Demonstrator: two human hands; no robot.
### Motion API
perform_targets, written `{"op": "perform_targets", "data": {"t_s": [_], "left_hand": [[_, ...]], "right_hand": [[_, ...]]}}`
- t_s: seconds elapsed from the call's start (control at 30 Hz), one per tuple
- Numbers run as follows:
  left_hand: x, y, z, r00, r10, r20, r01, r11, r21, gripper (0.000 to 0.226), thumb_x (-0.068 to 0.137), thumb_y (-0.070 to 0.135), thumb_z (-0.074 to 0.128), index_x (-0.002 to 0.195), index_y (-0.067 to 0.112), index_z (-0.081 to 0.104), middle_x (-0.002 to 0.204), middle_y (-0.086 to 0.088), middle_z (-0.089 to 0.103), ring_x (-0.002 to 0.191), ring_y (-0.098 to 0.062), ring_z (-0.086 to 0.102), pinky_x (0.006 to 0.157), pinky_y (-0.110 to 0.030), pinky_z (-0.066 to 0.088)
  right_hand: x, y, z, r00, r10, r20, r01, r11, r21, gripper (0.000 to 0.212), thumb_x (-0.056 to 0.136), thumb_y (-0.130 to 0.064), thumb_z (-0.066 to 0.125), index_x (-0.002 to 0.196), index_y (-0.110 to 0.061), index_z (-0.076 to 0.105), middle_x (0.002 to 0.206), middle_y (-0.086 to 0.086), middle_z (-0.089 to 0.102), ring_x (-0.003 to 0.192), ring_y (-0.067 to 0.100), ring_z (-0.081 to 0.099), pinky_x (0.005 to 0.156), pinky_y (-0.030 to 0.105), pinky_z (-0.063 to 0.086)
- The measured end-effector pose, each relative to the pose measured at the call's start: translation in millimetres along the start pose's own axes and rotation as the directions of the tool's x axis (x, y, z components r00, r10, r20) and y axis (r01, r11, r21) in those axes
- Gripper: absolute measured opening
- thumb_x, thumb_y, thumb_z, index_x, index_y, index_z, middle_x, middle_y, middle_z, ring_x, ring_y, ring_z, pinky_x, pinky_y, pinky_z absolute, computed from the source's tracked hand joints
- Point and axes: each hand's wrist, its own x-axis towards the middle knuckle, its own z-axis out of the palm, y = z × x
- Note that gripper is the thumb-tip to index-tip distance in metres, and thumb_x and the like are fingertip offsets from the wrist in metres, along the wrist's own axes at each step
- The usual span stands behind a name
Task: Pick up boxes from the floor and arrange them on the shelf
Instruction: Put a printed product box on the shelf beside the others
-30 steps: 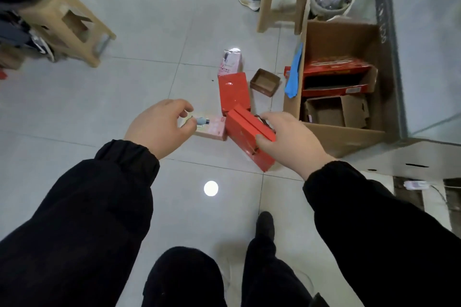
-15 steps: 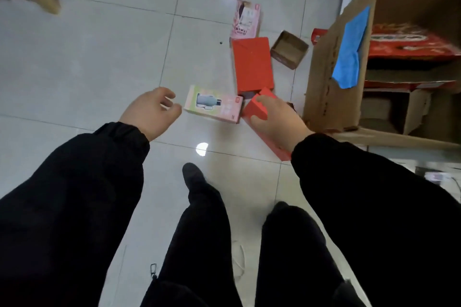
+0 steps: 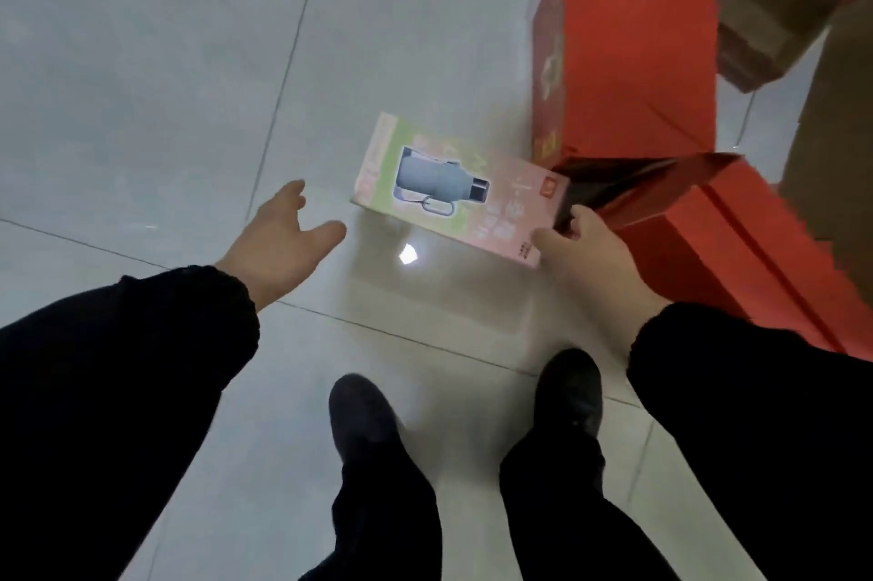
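pink box (image 3: pixel 449 190) low over the tiled floor (image 3: pixel 141 84), just left of the near red box (image 3: pixel 737 259). right hand (image 3: pixel 583 252) grips its right end, fingers curled over the edge. left hand (image 3: pixel 283 240) reaches toward its left end, not touching, fingers spread and relaxed.

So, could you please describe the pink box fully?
The pink box is a long glossy carton, pale pink with a green end, printed with a grey flask and a red logo. Picture side up, it sits slanted over the floor tiles. The right hand grips its other end; the left hand is open, apart.
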Motion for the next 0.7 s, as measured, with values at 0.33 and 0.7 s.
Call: {"op": "perform_targets", "data": {"t_s": [0.33, 0.7], "left_hand": [[124.1, -24.6, 93.0, 1.0, 0.008, -0.029, -0.018, 0.939, -0.344, 0.057, 0.069, 0.05, 0.056, 0.111, 0.012, 0.064, 0.092, 0.001, 0.056, 0.077, -0.021, 0.049, 0.072, -0.033, 0.04], [-161.0, 34.8, -149.2, 0.921, -0.032, -0.389, -0.255, 0.705, -0.662, 0.023, 0.1, 0.018, 0.049, 0.112, 0.035, 0.039, 0.105, 0.014, 0.059, 0.083, 0.002, 0.065, 0.081, -0.037, 0.053]], "right_hand": [[94.5, 87.7, 73.4, 0.996, 0.069, 0.058, -0.084, 0.943, 0.323, 0.048, 0.081, -0.041, 0.067, 0.125, -0.022, 0.068, 0.114, -0.006, 0.075, 0.106, 0.02, 0.071, 0.092, 0.041, 0.058], [-131.8, -145.6, -55.0, 0.923, -0.385, -0.006, 0.358, 0.851, 0.383, 0.068, 0.085, -0.032, 0.072, 0.144, -0.031, 0.039, 0.115, -0.014, 0.072, 0.108, 0.007, 0.071, 0.088, 0.036, 0.06]]}}
